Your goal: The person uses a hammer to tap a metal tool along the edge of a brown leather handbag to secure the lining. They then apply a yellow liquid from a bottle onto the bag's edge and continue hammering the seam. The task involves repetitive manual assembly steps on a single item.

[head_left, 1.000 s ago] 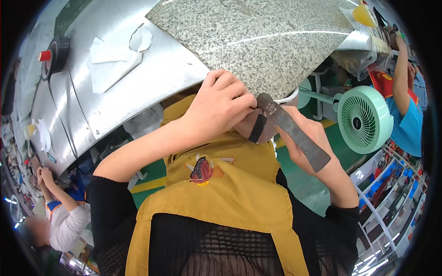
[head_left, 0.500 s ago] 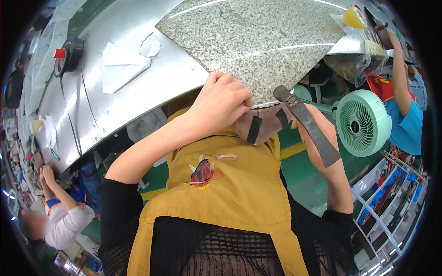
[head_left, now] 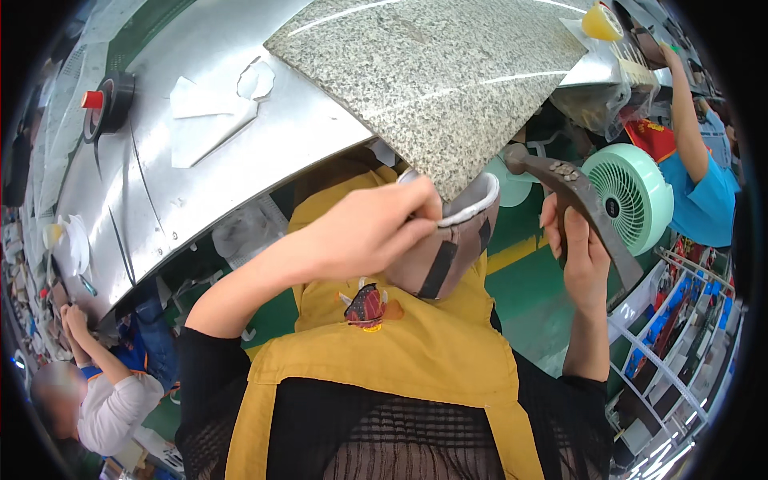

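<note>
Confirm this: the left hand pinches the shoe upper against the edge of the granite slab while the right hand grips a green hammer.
Not quite. In the head view the hammer in the right hand is dark grey metal; the green thing beside it is a small fan. The left hand does pinch the shoe upper at the granite slab edge.

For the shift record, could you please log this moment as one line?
left hand: holds shoe upper under granite slab | right hand: grips hammer, raised, apart from shoe

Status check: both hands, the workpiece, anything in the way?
Left hand pinching the shoe upper at the granite slab edge. Right hand gripping the hammer, raised beside it. Nothing between hammer and upper.
</note>
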### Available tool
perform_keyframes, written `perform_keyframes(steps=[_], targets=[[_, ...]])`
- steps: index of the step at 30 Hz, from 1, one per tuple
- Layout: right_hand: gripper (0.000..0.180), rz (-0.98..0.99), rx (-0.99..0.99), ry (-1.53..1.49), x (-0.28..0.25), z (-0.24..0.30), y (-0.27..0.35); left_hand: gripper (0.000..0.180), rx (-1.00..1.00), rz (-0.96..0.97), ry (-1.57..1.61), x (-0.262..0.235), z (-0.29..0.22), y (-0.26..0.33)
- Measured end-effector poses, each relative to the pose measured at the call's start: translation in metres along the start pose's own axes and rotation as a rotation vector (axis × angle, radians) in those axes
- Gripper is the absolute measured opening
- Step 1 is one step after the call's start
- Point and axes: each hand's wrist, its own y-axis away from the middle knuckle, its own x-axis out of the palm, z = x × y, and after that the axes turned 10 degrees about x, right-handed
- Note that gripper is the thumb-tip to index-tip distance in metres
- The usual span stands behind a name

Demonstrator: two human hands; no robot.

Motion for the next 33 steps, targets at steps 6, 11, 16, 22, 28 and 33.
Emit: perform_keyframes(steps=[6, 11, 16, 22, 28, 33], targets=[[0.02, 0.002, -0.018, 0.042, 0.011, 0.006, 0.004, 0.009, -0.023, -0.058, 0.189, -0.021, -0.008, -0.002], [0.014, -0.079, -0.055, 0.125, 0.013, 0.009, -0.002, 0.009, -0.128, -0.119, 0.509, -0.043, -0.002, 0.025], [0.026, -0.264, -0.497, 0.77, 0.013, -0.019, -0.079, 0.008, -0.16, -0.169, 0.521, -0.043, 0.0, 0.03], [0.028, -0.424, -0.632, 0.92, 0.015, -0.036, -0.122, 0.01, -0.212, -0.201, 0.494, -0.047, -0.008, 0.037], [0.029, -0.369, 0.004, 0.396, -0.034, -0.176, -0.086, 0.008, -0.258, -0.22, 0.524, -0.045, 0.002, 0.043], [0.032, -0.255, 0.089, 0.911, 0.053, -0.218, -0.091, 0.01, -0.248, -0.165, 0.507, -0.034, 0.0, 0.026]])
